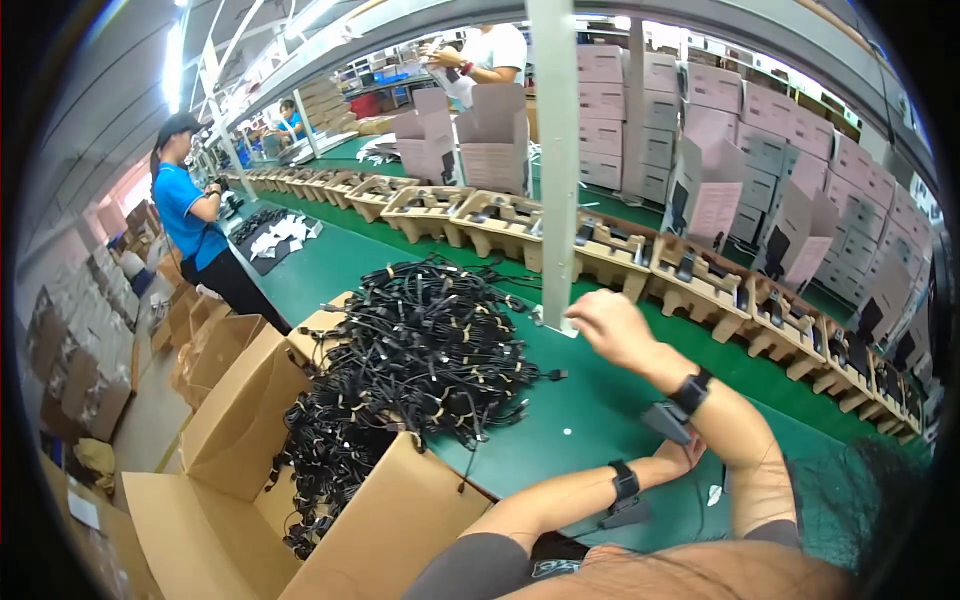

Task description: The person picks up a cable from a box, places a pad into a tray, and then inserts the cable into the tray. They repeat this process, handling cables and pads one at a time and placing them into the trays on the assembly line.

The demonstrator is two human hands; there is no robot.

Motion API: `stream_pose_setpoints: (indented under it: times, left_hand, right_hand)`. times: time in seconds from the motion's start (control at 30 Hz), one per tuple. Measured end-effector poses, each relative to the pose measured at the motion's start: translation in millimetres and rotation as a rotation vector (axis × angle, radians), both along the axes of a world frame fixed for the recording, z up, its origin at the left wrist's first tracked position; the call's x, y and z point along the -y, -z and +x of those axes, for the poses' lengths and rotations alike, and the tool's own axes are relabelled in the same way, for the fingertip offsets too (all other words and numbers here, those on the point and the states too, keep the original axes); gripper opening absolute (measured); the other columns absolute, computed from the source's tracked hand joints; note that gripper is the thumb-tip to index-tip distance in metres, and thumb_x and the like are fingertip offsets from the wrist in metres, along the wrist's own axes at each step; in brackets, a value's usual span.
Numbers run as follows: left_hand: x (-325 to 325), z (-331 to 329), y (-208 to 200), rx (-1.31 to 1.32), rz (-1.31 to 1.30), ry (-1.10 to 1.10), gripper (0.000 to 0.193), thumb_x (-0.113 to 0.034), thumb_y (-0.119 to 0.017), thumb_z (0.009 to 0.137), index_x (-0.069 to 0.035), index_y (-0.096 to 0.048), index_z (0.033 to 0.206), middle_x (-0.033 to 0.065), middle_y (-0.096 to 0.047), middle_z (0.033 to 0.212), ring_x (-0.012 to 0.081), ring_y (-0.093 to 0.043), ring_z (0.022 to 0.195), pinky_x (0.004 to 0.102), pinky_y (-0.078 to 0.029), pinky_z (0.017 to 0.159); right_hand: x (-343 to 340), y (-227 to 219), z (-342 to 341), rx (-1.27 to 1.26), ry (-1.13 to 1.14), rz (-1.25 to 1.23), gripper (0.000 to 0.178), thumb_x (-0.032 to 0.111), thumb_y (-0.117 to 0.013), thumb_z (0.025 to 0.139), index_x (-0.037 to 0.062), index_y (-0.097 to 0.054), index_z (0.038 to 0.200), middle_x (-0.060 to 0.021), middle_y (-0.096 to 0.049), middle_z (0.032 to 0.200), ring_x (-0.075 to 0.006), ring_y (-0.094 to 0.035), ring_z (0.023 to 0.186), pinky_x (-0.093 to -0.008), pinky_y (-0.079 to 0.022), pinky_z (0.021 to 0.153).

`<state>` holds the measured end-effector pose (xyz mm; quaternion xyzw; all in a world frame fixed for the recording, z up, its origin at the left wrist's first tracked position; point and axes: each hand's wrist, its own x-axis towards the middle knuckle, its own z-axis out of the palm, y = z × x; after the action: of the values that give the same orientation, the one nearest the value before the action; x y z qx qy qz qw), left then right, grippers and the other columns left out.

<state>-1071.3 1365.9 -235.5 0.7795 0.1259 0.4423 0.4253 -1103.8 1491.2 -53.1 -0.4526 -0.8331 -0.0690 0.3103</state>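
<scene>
My left hand tucked under forearm, grip unclear; right hand loosely curled, empty, beside cable pile.

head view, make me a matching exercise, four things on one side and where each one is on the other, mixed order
Things:
1. pile of black cables
2. right hand
3. left hand
4. moulded pulp trays

Places:
A. in a row along the far side of the green bench
B. low, under the right forearm
C. spilling from the open cardboard box onto the bench
D. raised beside the white post

Pairs: 1-C, 2-D, 3-B, 4-A
</scene>
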Motion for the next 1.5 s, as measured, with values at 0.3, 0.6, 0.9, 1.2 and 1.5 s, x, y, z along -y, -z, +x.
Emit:
stream_pose_setpoints:
  times: [0.3,0.6,0.9,1.2,1.5]
  left_hand:
    - [-28.6,-79.5,-44.9,-0.121,-0.280,0.129,0.018,-0.012,-0.054,0.088,0.000,-0.054,0.101,0.0022,-0.060,0.092,0.0171,-0.055,0.096,0.0267,-0.043,0.080]
    - [-33.2,-105.0,-67.7,-0.001,0.066,-0.089,0.022,0.000,-0.051,0.079,-0.005,-0.053,0.101,0.0162,-0.054,0.096,0.0334,-0.056,0.088,0.0381,-0.047,0.070]
    - [-78.1,-82.0,-118.4,-0.158,0.425,-0.354,0.074,-0.012,-0.069,0.074,-0.003,-0.028,0.134,0.0171,-0.039,0.132,0.0314,-0.033,0.126,0.0424,-0.026,0.104]
    - [-27.8,-7.7,-147.7,-0.263,-0.967,1.116,0.047,-0.043,-0.032,0.095,-0.002,-0.043,0.114,0.0083,-0.053,0.086,0.0172,-0.053,0.065,0.0287,-0.044,0.057]
    - [-32.0,19.3,-147.4,-0.822,-0.745,1.161,0.027,-0.032,-0.046,0.094,-0.007,-0.055,0.089,-0.0028,-0.044,0.058,0.0029,-0.032,0.041,0.0180,-0.019,0.036]
  right_hand:
    - [-79.3,48.2,-79.0,-0.093,0.001,-0.230,0.022,0.019,-0.063,0.078,0.0044,-0.052,0.089,-0.0138,-0.055,0.087,-0.0319,-0.054,0.085,-0.0397,-0.045,0.073]
    - [25.8,-16.7,55.6,-0.222,0.229,-0.270,0.017,0.011,-0.063,0.078,0.0010,-0.051,0.086,-0.0120,-0.054,0.076,-0.0228,-0.053,0.066,-0.0338,-0.044,0.059]
    - [165.0,-32.3,109.8,-0.330,0.268,-0.493,0.016,0.010,-0.062,0.081,0.0009,-0.053,0.089,-0.0089,-0.058,0.077,-0.0185,-0.058,0.071,-0.0316,-0.046,0.063]
    - [220.7,-1.6,163.8,-0.614,0.427,-0.045,0.023,0.011,-0.063,0.080,0.0049,-0.051,0.099,-0.0093,-0.056,0.100,-0.0215,-0.055,0.092,-0.0349,-0.046,0.080]
    - [279.5,-3.0,143.2,0.298,0.399,-0.086,0.055,0.033,-0.057,0.081,0.0110,-0.042,0.129,-0.0085,-0.055,0.104,-0.0218,-0.053,0.096,-0.0373,-0.038,0.085]
